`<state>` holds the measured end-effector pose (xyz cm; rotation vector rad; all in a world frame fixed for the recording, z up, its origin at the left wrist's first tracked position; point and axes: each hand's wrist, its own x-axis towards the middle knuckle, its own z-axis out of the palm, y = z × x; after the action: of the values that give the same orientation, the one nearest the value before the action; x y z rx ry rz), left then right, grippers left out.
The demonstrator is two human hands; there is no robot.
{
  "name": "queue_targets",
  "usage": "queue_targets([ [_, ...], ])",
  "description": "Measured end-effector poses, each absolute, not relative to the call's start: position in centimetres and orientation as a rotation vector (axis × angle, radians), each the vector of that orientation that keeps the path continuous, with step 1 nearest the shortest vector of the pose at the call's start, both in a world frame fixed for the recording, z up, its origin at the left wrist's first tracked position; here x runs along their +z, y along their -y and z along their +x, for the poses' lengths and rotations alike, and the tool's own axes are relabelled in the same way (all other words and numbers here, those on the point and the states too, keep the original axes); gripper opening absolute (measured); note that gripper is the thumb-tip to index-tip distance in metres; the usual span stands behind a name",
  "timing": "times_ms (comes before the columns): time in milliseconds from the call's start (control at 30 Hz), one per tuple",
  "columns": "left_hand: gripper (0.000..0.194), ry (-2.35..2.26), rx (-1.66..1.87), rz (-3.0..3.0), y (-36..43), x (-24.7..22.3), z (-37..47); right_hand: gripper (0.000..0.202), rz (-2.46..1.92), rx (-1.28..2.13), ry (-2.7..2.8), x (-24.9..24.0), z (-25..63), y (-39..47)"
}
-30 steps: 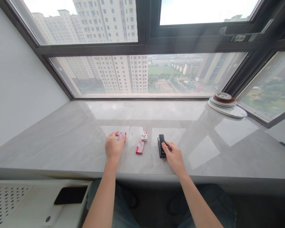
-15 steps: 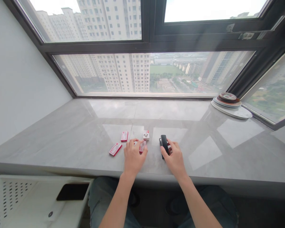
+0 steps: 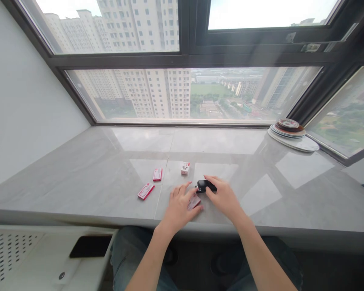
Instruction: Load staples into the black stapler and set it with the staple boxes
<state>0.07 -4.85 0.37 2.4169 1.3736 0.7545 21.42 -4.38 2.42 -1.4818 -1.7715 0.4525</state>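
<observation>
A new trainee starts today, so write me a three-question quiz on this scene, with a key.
1. True or false: the right hand holds the stapler.
2. How many flat boxes lie apart from the left hand?
3. Where is the white box? A) on the stapler; B) on the counter; C) in the right hand.

Key: 1. True. 2. Two. 3. B.

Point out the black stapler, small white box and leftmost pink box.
Black stapler (image 3: 203,185), head view, its top.
Small white box (image 3: 185,168), head view, its printed surface.
Leftmost pink box (image 3: 146,190), head view, its top face.
</observation>
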Motion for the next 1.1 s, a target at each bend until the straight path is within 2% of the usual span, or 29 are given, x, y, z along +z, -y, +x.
queue_targets([
  [167,0.053,-1.234,0.740,2.392,4.6,0.9,-0.9,0.037,-1.515,0.394,1.810,2.9,18.4,3.4],
  [300,0.062,-1.146,0.724,2.408,4.7,1.4,-1.8,0.028,-1.558,0.345,1.756,2.7,16.8,2.9],
  [467,0.060,-1.197,0.720,2.393,4.8,1.8,-1.6,0.017,-1.585,0.360,1.690,2.7,15.4,2.2],
  [533,0.061,-1.240,0.725,2.390,4.8,1.7,-1.6,0.019,-1.537,0.432,1.595,3.0,15.5,1.9],
  [700,0.059,-1.324,0.705,2.394,4.5,1.2,-2.0,0.041,-1.269,0.795,1.044,3.1,18.9,1.6],
  [867,0.066,-1.251,0.663,2.350,4.6,1.7,-3.6,0.037,-1.248,1.016,0.728,0.8,26.0,3.7],
  [933,0.059,-1.258,0.674,2.305,4.8,1.9,-4.4,0.038,-1.371,1.065,0.700,0.2,28.2,5.1],
  [1000,0.042,-1.296,0.695,2.267,5.0,1.9,-5.0,0.041,-1.487,1.099,0.746,0.1,29.0,6.3],
  [1100,0.025,-1.324,0.725,2.273,5.3,1.8,-4.5,0.046,-1.548,1.298,0.991,0.5,26.9,7.3],
])
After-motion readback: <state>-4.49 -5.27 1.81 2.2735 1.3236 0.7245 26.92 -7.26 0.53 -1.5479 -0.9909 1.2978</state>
